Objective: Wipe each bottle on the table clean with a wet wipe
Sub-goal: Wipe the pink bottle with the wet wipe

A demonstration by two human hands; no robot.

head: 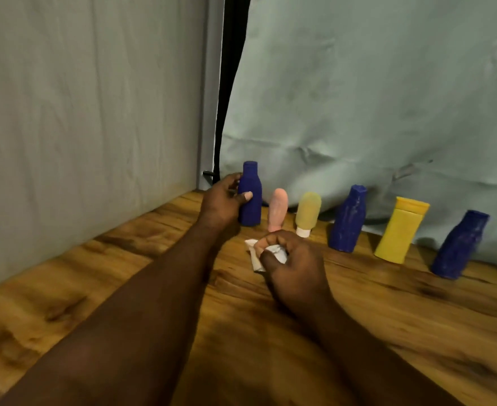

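Note:
Several bottles stand in a row along the back of the wooden table (124, 273). My left hand (222, 200) grips the leftmost dark blue bottle (250, 197), which stands upright on the table. To its right stand a pink tube (278, 209), a pale yellow tube on its white cap (307, 213), a second blue bottle (348, 219), a yellow bottle (399, 230) and a third blue bottle (459, 244). My right hand (291, 259) is closed on a crumpled white wet wipe (254, 253), just in front of the pink tube.
A grey cloth backdrop (358, 98) hangs behind the bottles and a pale wall panel (80, 112) runs along the left side. A dark gap (229, 83) separates them at the corner.

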